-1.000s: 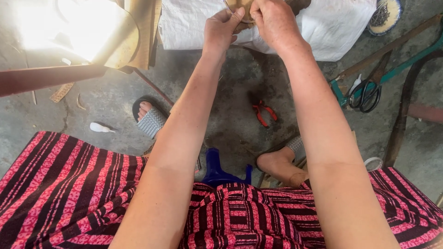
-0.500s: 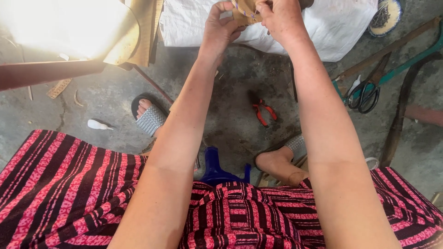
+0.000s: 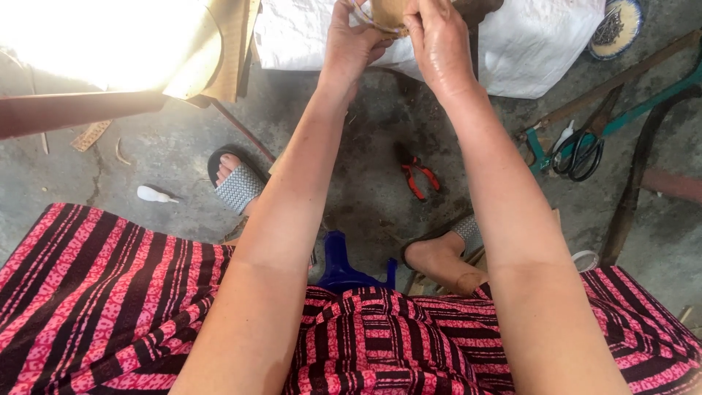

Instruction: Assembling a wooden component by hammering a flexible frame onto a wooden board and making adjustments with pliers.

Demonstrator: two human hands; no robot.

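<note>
Nearest, a lap in red-and-black striped cloth is seen, with a blue stool between the knees and two sandalled feet on the concrete floor. Red pliers lie on the floor between the forearms, a small white bottle at the left, and black scissors at the right beside a green bar. Farther off, both arms are stretched out to the top edge of the view, in front of a white sack. There a tan woven piece is held, mostly cut off by the frame: the left hand is closed on its left side with a thin strip looped over the fingers, and the right hand is pinched on its right edge. The piece is judged light, thin and springy, stiff enough to keep its form yet liable to crack if bent sharply; it is best gripped near the rim, close to the strip being worked.
</note>
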